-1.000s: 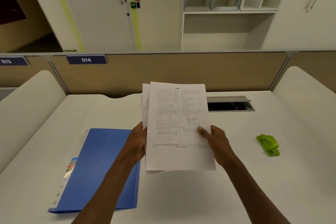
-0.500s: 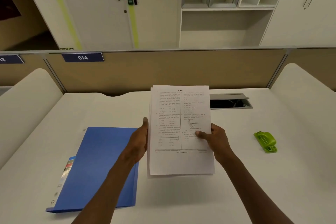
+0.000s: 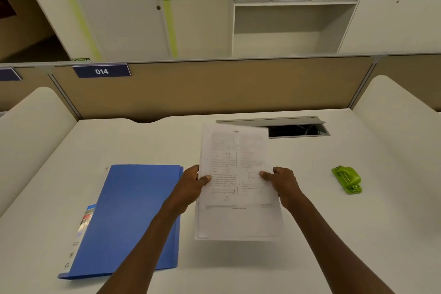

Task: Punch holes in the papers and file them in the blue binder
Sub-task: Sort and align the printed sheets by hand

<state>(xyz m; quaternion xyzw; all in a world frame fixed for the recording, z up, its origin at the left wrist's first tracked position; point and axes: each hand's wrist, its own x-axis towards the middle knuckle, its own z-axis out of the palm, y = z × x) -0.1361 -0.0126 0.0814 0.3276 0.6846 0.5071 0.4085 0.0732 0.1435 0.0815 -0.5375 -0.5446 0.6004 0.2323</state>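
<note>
White papers (image 3: pixel 238 198) with black print, blue binder (image 3: pixel 133 217), lime-green hole punch (image 3: pixel 347 179), white desk (image 3: pixel 334 234), beige partition (image 3: pixel 238 88).

Soft, even overhead light falls on the white desk surface (image 3: pixel 310 234), with a faint shadow beneath the motion-blurred stack of printed white papers (image 3: pixel 238 198). Wide-angle distortion bows the tan partition panel (image 3: pixel 238 88) behind the papers.

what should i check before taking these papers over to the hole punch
1. Papers held by both hands, left hand and right hand: ok.
2. Sheet edges squared up: cannot tell, the stack is blurred.
3. Green hole punch lying free on the desk, right of the papers: ok.
4. Path to the punch free of other things: ok.
5. Blue binder open for filing: not ok, it lies closed.
</note>
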